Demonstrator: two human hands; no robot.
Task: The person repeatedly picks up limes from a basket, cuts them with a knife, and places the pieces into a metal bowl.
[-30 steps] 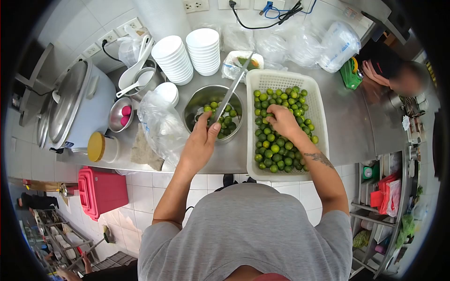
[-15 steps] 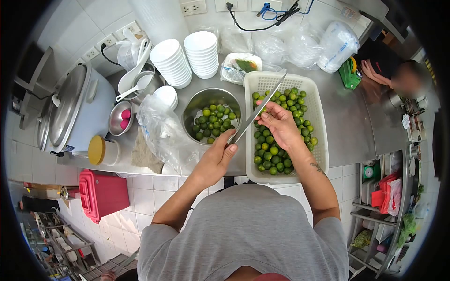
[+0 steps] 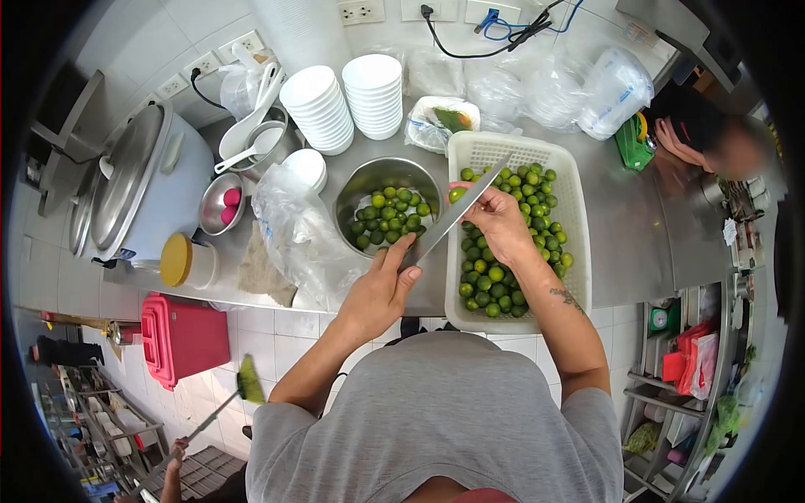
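Observation:
A long knife (image 3: 457, 212) slants up and right from my left hand (image 3: 377, 293), which is closed round its handle; the palm and fingers hide most of the handle. My right hand (image 3: 499, 222) pinches a green lime (image 3: 457, 194) by the blade, over the left side of the white plastic basket (image 3: 579, 210). Loose limes (image 3: 495, 274) cover much of the basket's floor. Just beyond my left fingers, a steel pot (image 3: 341, 201) holds more limes (image 3: 381, 220).
Stacked white bowls (image 3: 317, 109) stand behind the pot. Clear plastic bags (image 3: 293, 239) lie left of it. A steel bowl (image 3: 207, 210) holds two pink balls. A person (image 3: 688, 134) is at the far right. Lower left, another person's hand (image 3: 178, 453) grips a broom (image 3: 250, 381).
My right hand has shifted slightly left and down, and the lime now shows left of the blade. The broom and the hand on it have come into view at lower left.

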